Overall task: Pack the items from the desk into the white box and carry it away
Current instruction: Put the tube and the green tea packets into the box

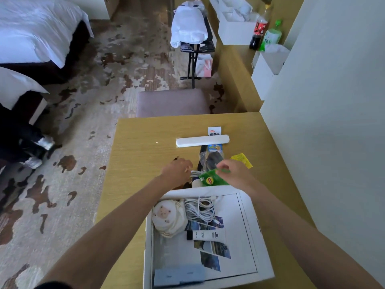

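The open white box [261,243] sits at the desk's near edge. Inside lie a cream pouch with a bear face [168,217], a coiled white cable [200,209], a white tube [208,235] and a blue item [179,275]. Just beyond the box, my right hand [234,173] pinches a green tea packet [210,178] by its top edge. My left hand [177,170] is curled over small items beside it; what it holds is hidden. Further back lie a clear bag with a dark item [212,159], a yellow packet [242,160], a long white case [203,141] and a white card [214,130].
The wooden desk [137,155] meets a white wall [333,122] on the right. A purple stool [173,102] stands behind it. Further off are a luggage rack with white bags [190,30], drink bottles [260,30], white boxes [235,21], beds [31,28] at left and patterned carpet.
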Motion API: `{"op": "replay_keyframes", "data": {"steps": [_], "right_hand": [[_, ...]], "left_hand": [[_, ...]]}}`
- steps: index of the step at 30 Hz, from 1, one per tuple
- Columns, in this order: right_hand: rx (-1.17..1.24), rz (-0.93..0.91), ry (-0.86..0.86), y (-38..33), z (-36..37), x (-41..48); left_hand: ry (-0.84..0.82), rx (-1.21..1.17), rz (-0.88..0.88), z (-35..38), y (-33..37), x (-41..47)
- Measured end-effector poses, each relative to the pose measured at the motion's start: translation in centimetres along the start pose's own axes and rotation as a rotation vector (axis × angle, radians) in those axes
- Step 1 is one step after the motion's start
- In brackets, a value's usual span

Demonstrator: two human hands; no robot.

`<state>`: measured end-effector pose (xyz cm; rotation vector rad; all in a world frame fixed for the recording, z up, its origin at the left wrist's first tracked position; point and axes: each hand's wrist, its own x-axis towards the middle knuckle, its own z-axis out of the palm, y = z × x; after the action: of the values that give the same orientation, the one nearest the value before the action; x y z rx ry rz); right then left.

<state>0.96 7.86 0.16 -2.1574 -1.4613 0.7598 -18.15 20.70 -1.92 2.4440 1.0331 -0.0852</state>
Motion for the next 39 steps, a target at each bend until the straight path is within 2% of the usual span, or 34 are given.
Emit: {"op": "replay_keyframes", "data": {"steps": [4,7,9,13,15,17,20,24,29,33,36,39], "right_hand": [[-0.105,0.185,-0.118,2.2,1.6,2.9],[-0.112,0.281,-0.221,2.7,2.5,4.7],[-0.223,0.288,-0.298,2.4,3.2,5.6],[-0.438,0.230,-0.321,1.7,4.8,7.0],[-0.359,0.209,-0.380,1.6,4.7,7.5],[-0.172,0.166,-0.448,1.8,3.6,7.6],[0.073,0.114,-0.399,2.0,0.8,6.4],[0.295,0.172,-0.253,1.8,-2.1,4.1],[0.510,0.167,-0.123,-0.4,-3.5,0.3],[0.501,0.095,-0.067,-2.2,-3.5,-2.8],[0.501,0.085,-0.040,-2.9,-3.3,-4.6],[0.477,0.068,-0.061,-3.3,-3.7,-6.5]], "left_hand": [[-0.187,0.193,0.030,2.4,0.9,4.8],[-0.233,0.166,0.003,3.8,1.1,6.5],[-0.224,0.145,-0.016,4.5,0.9,7.0],[-0.226,0.093,-0.028,4.9,0.5,7.4],[-0.258,0.059,0.006,4.7,0.3,7.5],[-0.273,0.018,0.018,4.1,0.0,7.3],[-0.255,-0.080,-0.013,2.6,-1.2,6.4],[-0.181,-0.081,-0.091,0.5,-3.6,4.5],[0.044,0.341,-0.134,-1.2,-5.4,0.9],[0.311,0.491,0.059,-2.5,-5.3,-1.9],[0.472,0.251,0.142,-3.6,-4.9,-3.6],[0.443,-0.150,0.044,-4.5,-3.3,-5.3]]}}
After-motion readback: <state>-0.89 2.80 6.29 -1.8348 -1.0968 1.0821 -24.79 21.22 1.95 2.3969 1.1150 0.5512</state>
